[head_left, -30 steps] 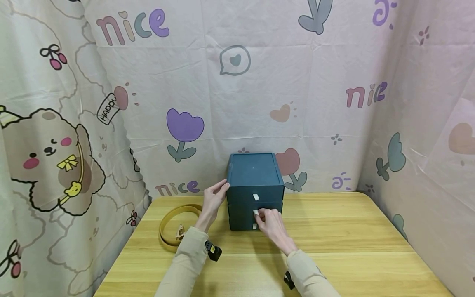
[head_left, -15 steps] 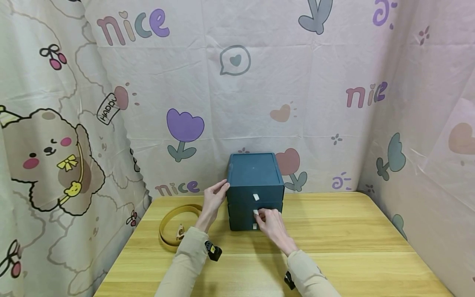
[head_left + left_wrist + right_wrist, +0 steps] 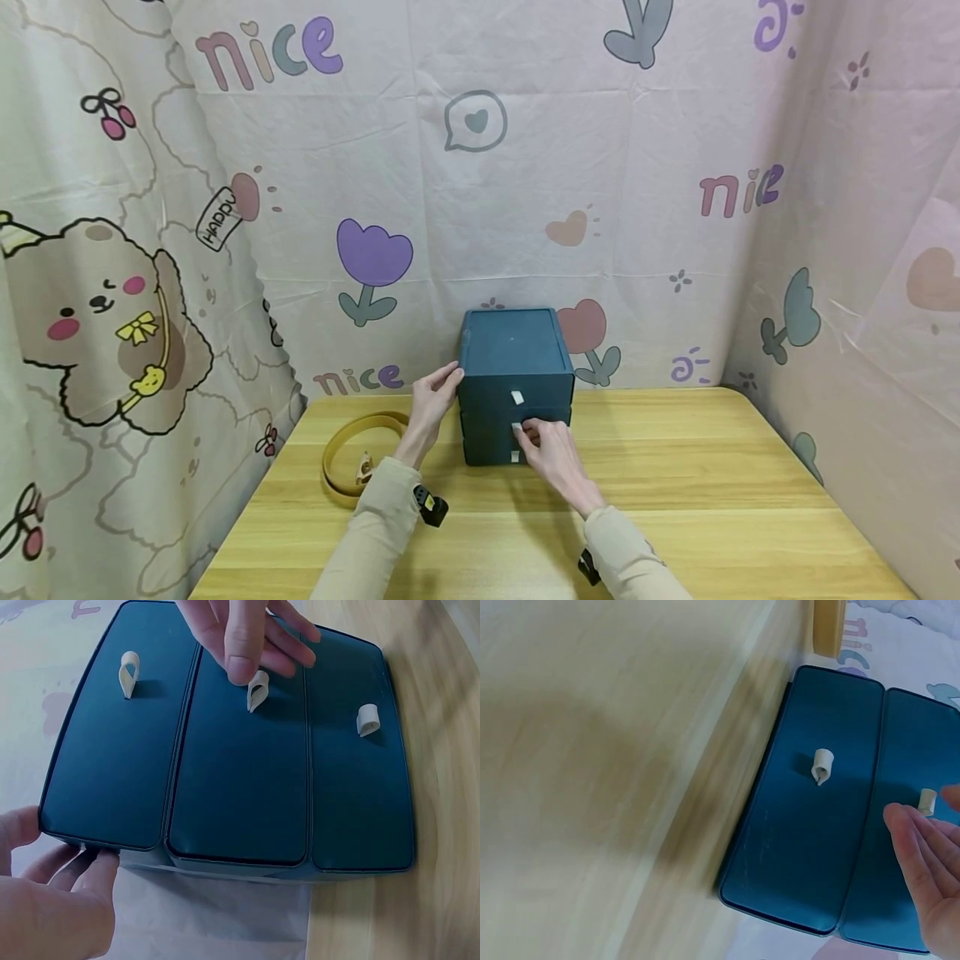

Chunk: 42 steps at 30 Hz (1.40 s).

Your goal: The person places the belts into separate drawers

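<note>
Dark teal drawer box, smooth and square-cornered, stands on the wood-grained table before a printed cloth. The left hand grips its upper front corner, thumb on the front edge, fingers bent against the side. The right hand is at the middle tab, finger and thumb on either side; whether they pinch it, I cannot tell. From the head, that hand hides part of the lower drawers, and the left sleeve covers part of a coiled yellow strap with a metal buckle. The left wrist view shows all three drawer fronts and their pale, looped tabs; the right wrist view cuts off the top drawer, but shows fine scuffs on the bottom front.
</note>
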Available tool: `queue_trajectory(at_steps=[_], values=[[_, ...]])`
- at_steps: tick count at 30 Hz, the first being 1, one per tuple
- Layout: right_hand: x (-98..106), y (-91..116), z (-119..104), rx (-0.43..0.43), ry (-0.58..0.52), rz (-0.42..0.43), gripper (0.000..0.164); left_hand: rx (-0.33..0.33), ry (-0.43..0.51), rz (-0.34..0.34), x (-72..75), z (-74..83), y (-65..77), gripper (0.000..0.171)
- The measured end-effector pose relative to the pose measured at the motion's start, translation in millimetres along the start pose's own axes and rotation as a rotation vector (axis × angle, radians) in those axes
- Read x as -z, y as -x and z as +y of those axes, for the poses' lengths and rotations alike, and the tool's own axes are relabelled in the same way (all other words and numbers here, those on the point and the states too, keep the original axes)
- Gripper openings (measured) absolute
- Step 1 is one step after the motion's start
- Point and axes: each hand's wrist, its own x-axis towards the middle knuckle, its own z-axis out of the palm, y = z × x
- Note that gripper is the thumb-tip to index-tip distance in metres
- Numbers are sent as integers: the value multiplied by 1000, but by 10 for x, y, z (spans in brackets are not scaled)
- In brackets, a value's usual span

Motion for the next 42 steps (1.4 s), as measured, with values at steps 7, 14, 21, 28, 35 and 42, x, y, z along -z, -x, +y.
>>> queue_trajectory(at_steps=[7,14,21,28,35,42], values=[[75,-23,-45,17,-11,27,10,8,14,6,-5,9,24,46],[185,-77,-81,104,-3,126,7,-9,14,-20,13,1,72,53],[330,-156,-126,166,2,233,10,-86,-69,10,48,5,149,54],[509,-289,-126,278,-33,404,10,-195,-153,51,49,-3,319,54],[653,-448,-64,212,-89,507,15,-294,-160,187,-6,-99,479,43],[750,-543,-45,23,-112,421,21,-348,-208,280,-119,-315,595,30]])
